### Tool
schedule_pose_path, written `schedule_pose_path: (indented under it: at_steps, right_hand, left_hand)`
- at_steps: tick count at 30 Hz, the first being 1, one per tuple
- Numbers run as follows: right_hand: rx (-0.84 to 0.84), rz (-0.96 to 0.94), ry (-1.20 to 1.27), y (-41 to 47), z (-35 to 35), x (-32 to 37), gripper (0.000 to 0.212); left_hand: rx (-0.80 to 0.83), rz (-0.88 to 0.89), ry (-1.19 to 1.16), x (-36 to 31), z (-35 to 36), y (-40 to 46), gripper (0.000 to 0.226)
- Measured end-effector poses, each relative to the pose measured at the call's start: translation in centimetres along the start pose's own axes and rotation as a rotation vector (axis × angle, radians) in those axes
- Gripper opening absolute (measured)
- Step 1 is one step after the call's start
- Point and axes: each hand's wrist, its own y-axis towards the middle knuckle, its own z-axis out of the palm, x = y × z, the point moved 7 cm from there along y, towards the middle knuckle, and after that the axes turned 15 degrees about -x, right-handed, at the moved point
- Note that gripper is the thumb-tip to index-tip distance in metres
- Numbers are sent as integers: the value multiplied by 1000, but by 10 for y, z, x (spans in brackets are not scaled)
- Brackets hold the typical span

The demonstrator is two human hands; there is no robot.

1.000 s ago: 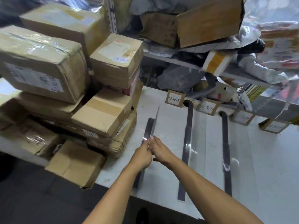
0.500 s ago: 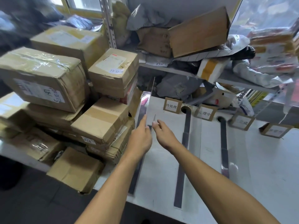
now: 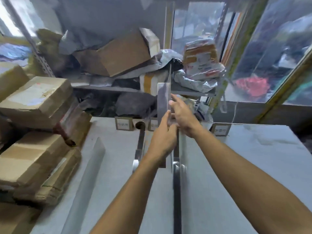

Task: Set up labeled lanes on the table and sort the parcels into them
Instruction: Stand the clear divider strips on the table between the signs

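Note:
A long clear-grey lane strip [image 3: 163,95] stands nearly upright above the white table [image 3: 253,166], its top thin and pointed. My left hand [image 3: 163,141] grips its lower part. My right hand [image 3: 183,115] pinches its right edge between thumb and forefinger, other fingers loose. Two dark strips lie lengthwise on the table, one [image 3: 140,144] left of my hands and one [image 3: 176,196] under my right arm. A pale strip [image 3: 87,174] lies further left. Small cardboard label cards [image 3: 122,124] [image 3: 220,130] stand along the far edge. Brown parcel boxes [image 3: 33,102] are stacked on the left.
A metal shelf [image 3: 104,86] behind the table holds open cardboard boxes and grey mailer bags [image 3: 199,81]. More taped boxes [image 3: 30,162] crowd the table's left edge. A glass wall is at the right.
Both hands have lifted the strip from the table's left part up and to the right, now nearly vertical over the middle. The view has tilted up toward the shelf.

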Motion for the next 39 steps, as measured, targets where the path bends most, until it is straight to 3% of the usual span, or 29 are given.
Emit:
schedule_pose_path:
  at_steps: [6,11,23,39]
  right_hand:
    - [-142,106,-86,24,-137,-60,44]
    - [-174,161,-171,30,-187,-117,45]
    - [-95,374,-215,44,-208,-231,47]
    - [-72,405,-266,69,-206,-268,46]
  left_hand:
    - [292,-181,-176,-12,137,-23,59]
    - [372,-316,-197,17,208,-38,59]
    - [370,-536,-168,76,271,-48,57]
    - [395,-558,-78,122,302,-28,54]
